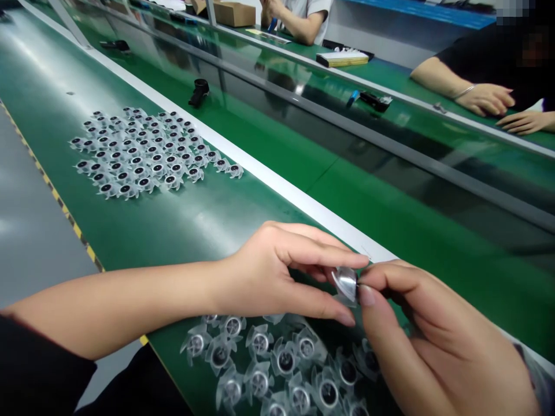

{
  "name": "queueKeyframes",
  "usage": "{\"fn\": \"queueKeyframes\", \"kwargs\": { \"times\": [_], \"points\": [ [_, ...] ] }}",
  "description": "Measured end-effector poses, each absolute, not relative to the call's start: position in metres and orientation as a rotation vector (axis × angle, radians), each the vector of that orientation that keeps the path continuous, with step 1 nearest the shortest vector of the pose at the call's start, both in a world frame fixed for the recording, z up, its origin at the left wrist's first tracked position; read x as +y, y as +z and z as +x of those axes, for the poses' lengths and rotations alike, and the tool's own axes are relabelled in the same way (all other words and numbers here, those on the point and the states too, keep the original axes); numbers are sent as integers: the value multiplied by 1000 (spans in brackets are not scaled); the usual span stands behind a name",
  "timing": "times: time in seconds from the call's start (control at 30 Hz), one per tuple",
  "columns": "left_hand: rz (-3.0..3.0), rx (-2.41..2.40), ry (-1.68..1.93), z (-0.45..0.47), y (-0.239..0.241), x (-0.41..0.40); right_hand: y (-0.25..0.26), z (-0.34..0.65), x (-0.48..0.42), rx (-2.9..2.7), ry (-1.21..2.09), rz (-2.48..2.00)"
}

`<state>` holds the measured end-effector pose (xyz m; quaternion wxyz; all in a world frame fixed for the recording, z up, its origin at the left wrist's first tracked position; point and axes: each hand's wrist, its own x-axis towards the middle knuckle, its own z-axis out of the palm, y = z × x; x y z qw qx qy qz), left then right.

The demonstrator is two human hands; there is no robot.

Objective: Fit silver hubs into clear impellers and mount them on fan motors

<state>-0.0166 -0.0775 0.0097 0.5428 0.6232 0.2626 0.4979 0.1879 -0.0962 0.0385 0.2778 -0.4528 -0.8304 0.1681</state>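
Observation:
My left hand (277,271) and my right hand (433,329) meet above the green bench (208,214), both pinching one small silver impeller part (346,283) between fingertips. The left thumb and forefinger close on it from the left, the right thumb and forefinger from the right. Directly below my hands lies a loose heap of several translucent fan impellers (281,364) with dark hubs. A second, neatly laid-out group of several impellers (143,153) sits farther away at the left on the same bench.
A white strip (260,170) borders the bench, then a green conveyor belt (347,150) with a black part (198,92) beside it. Other people's arms (477,95) rest across the line. A cardboard box (234,13) and a notebook (342,58) lie there.

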Motion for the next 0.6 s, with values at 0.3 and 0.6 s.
{"fn": "queueKeyframes", "kwargs": {
  "times": [0.3, 0.6],
  "points": [
    [1437, 660, 1151, -19, 8, -79, 38, 186, -102, -2319, 218, -1165],
    [1122, 687, 1139, -17, 10, -76, 31, 197, -111, -2545, -166, -838]
  ]
}}
